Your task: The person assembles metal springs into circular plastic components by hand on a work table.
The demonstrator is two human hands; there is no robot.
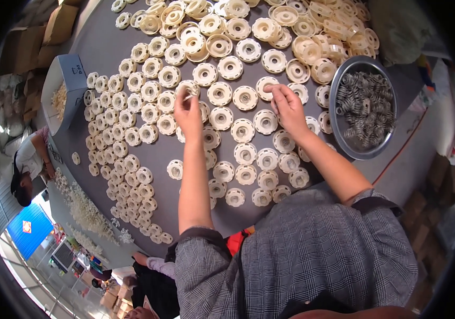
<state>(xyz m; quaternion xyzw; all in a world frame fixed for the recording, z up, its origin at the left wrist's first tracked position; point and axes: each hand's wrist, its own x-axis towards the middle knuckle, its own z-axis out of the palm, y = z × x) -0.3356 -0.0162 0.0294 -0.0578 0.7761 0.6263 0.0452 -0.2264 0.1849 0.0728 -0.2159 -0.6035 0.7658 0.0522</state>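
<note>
My left hand reaches over the middle of the table, fingers bent together in a pinch at a cream plastic ring. Something small and pale shows at its fingertips, too small to name. My right hand is over another cream ring, its forefinger at that ring's edge and its thumb a little apart. Many round cream rings with notched rims lie around both hands, and several, such as this ring, have a metal coil spring in the centre. At the right, a steel bowl holds a heap of coil springs.
A pile of cream rings covers the far right of the grey table. Smaller assembled-looking rings crowd the left side. A blue-grey box with small pale pieces stands at the left edge. Another person works beyond it.
</note>
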